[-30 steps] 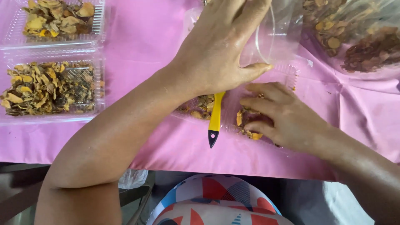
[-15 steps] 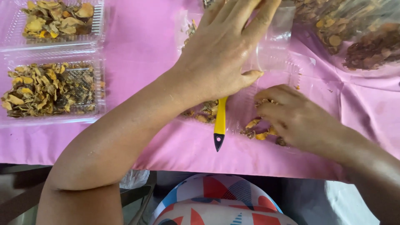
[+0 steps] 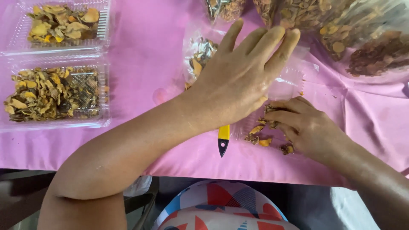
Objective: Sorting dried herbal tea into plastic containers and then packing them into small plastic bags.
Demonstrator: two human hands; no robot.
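Observation:
My left hand reaches across from the lower left and lies flat, fingers stretched out, on a clear plastic container in the middle of the pink tablecloth. To its right, my right hand has its fingertips curled onto a small heap of dried yellow-brown pieces at the container's near edge. The tip of a yellow and black tool pokes out from under my left wrist, pointing at the table's front edge. My left palm hides the rest of the tool and much of the container.
Two clear trays of dried yellow-brown slices stand at the left, one at the back and one nearer. Clear bags of dried slices lie at the back right. The table's front edge runs just above my patterned lap.
My left hand has let go of the container's edge and flattened on top of it. My right hand has shifted a little to the right, its fingers working in the dried pieces.

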